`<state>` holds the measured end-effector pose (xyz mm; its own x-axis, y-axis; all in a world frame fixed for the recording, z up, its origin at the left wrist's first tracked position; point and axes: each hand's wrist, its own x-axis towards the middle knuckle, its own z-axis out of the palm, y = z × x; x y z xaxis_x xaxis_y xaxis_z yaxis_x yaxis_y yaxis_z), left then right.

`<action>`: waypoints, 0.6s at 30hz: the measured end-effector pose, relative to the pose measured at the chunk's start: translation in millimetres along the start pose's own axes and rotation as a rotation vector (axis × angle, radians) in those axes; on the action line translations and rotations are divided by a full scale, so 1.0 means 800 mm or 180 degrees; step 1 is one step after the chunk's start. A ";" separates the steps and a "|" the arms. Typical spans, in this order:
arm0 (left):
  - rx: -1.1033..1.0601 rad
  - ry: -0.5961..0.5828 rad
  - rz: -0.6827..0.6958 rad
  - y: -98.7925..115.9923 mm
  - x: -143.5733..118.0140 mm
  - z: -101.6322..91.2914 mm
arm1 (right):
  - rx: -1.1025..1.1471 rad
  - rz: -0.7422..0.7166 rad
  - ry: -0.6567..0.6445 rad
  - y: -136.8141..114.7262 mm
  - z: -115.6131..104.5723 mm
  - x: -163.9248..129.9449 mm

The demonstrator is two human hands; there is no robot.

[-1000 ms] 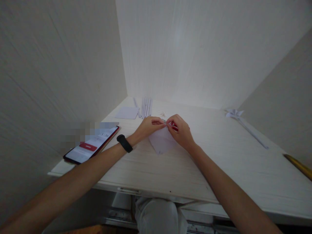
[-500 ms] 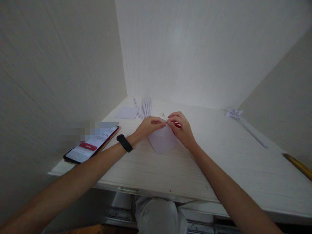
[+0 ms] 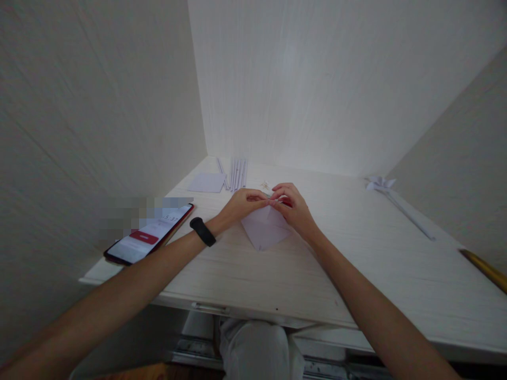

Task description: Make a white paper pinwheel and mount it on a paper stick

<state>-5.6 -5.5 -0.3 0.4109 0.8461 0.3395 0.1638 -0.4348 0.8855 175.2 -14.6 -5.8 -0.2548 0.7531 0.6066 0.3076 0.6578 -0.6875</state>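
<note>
A pale sheet of paper (image 3: 264,232) lies at the middle of the desk, one corner pointing toward me. My left hand (image 3: 246,203), with a black band on its wrist, pinches the paper's far edge between thumb and fingers. From the other side my right hand (image 3: 292,207) pinches the same edge, and the fingertips of both hands meet there. Something red (image 3: 285,201) shows beneath the right fingers, mostly hidden. Just beyond the hands is a small pile of thin light-brown bits (image 3: 265,186), too small to name.
Several rolled paper sticks (image 3: 238,174) and more paper (image 3: 206,182) lie at the back left. A phone (image 3: 148,237) showing a timer rests at the left edge. A paper pinwheel (image 3: 381,183) on a stick lies at right, near a gold-coloured long object (image 3: 484,270).
The right fingers have shifted slightly, with the thumb now closer to the left fingertips. The paper stays almost in place. The phone's timer has advanced.
</note>
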 end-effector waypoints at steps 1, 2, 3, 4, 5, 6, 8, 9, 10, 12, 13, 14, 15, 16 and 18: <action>-0.0011 -0.0009 -0.0002 0.000 0.000 0.000 | 0.0014 0.0004 0.0007 0.001 0.000 0.000; -0.0024 -0.0016 0.0005 0.001 0.000 0.000 | 0.0034 0.0008 0.0012 0.002 0.000 0.000; -0.0032 -0.0026 0.0016 0.001 -0.001 0.000 | 0.0059 0.0011 0.0011 0.003 0.000 0.001; -0.0037 -0.0031 0.0028 0.001 -0.001 0.001 | 0.0093 0.0016 0.0008 0.004 0.000 0.001; -0.0035 -0.0035 0.0039 0.001 -0.001 0.001 | 0.0137 0.0024 0.0006 0.005 0.001 0.001; -0.0026 -0.0032 0.0048 0.001 -0.001 0.001 | 0.0187 0.0037 -0.0002 0.006 0.001 0.001; -0.0006 -0.0030 0.0061 0.001 -0.001 0.001 | 0.0290 0.0090 -0.0025 0.010 0.001 0.001; -0.0001 -0.0027 0.0073 0.001 -0.001 0.001 | 0.0340 0.0130 -0.0027 0.011 0.001 0.001; 0.0005 -0.0020 0.0093 0.001 0.000 0.001 | 0.0384 0.0177 -0.0023 0.012 0.001 0.001; 0.0052 0.0007 0.0137 0.001 0.000 0.001 | 0.0454 0.0258 -0.0006 0.012 0.001 0.002; 0.0095 0.0030 0.0160 0.001 0.000 0.001 | 0.0480 0.0285 0.0008 0.012 0.001 0.002; 0.0146 0.0061 0.0182 0.001 0.000 0.000 | 0.0500 0.0306 0.0017 0.011 0.001 0.002; 0.0198 0.0092 0.0200 0.001 0.000 0.000 | 0.0515 0.0323 0.0025 0.011 0.001 0.002; 0.0242 0.0116 0.0209 0.001 0.000 0.000 | 0.0527 0.0341 0.0031 0.010 0.001 0.002; 0.0278 0.0138 0.0206 0.002 -0.001 0.000 | 0.0553 0.0375 0.0045 0.008 0.001 0.003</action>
<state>-5.5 -7.2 0.8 0.3843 0.8270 0.4102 0.2165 -0.5127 0.8308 176.0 -8.5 -9.3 -0.2132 0.8254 0.5228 0.1714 0.5584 -0.8117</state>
